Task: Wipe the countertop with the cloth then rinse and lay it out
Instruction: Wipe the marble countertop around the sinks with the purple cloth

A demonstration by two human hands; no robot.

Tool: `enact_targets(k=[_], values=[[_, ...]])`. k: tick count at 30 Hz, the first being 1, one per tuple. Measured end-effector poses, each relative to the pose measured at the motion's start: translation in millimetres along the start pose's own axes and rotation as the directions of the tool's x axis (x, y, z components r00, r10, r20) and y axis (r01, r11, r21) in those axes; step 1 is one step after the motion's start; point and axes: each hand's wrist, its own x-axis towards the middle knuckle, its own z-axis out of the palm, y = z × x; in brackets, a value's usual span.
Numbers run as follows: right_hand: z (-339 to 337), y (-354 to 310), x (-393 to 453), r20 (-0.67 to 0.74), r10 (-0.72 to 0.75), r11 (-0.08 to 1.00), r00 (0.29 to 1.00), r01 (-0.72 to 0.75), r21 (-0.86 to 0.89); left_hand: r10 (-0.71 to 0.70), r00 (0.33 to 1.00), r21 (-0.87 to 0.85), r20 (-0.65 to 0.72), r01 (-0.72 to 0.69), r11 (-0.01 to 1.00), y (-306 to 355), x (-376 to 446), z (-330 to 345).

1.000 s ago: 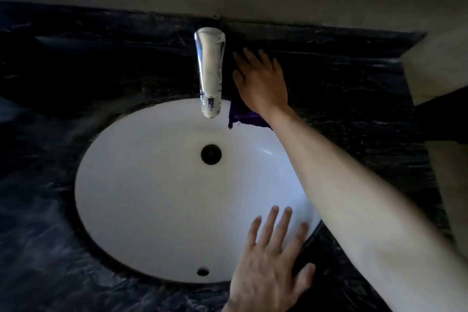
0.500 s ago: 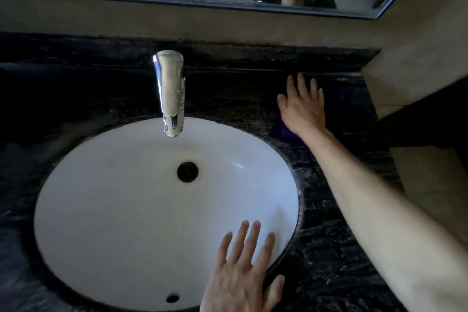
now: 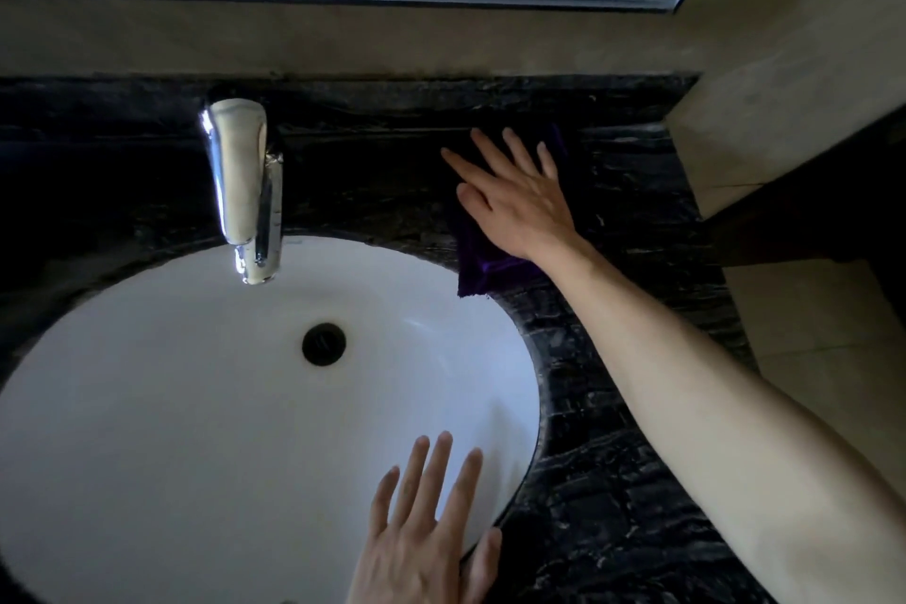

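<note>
Two hands flat. Right hand (image 3: 519,201), fingers spread open, presses purple cloth (image 3: 478,267) onto dark counter (image 3: 613,481) behind basin (image 3: 196,407), right of tap. Cloth soft, limp (probably damp); pinch near corner to lift. Left hand (image 3: 421,530) open, braced on basin rim, arm outstretched.

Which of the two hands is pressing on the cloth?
The right hand, flat on the purple cloth behind the sink; the left hand rests bare on the basin's front rim.
</note>
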Motion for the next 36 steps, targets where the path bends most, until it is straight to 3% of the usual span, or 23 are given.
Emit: enact_targets(k=[7, 12, 16, 19, 25, 29, 36], values=[[-6.4, 74.7, -12.3, -0.028, 0.190, 0.982, 0.981, -0.189, 0.016, 0.017, 0.999, 0.013, -0.035, -0.017, 1.000, 9.2, 9.9, 0.6], [-13.3, 132.7, -39.0, -0.012, 0.438, 0.898, 0.899, -0.437, 0.056, -0.001, 1.000, -0.005, -0.027, 0.001, 1.000, 8.7, 9.5, 3.3], [-13.2, 140.5, -47.1, 0.048, 0.533, 0.839, 0.845, -0.535, 0.097, -0.018, 0.999, -0.016, -0.032, 0.018, 1.000, 11.0, 9.8, 5.3], [-9.2, 126.7, -68.1, 0.050, 0.538, 0.836, 0.842, -0.540, 0.098, -0.041, 0.999, -0.007, 0.004, 0.041, 0.999, 13.2, 10.0, 1.2], [14.2, 52.1, -138.3, -0.023, 0.382, 0.924, 0.924, -0.381, 0.023, -0.046, 0.997, -0.020, 0.057, 0.047, 0.999, 16.7, 6.8, -6.7], [16.8, 19.2, -118.0, -0.058, 0.256, 0.967, 0.965, -0.255, 0.014, -0.057, 0.996, -0.012, 0.073, 0.058, 0.998, 18.9, 4.6, -9.5], [32.8, -25.1, -140.5, -0.062, -0.117, 0.990, 0.991, 0.111, -0.090, -0.077, 0.992, 0.030, 0.101, 0.074, 0.997, 20.7, 4.9, -11.3]])
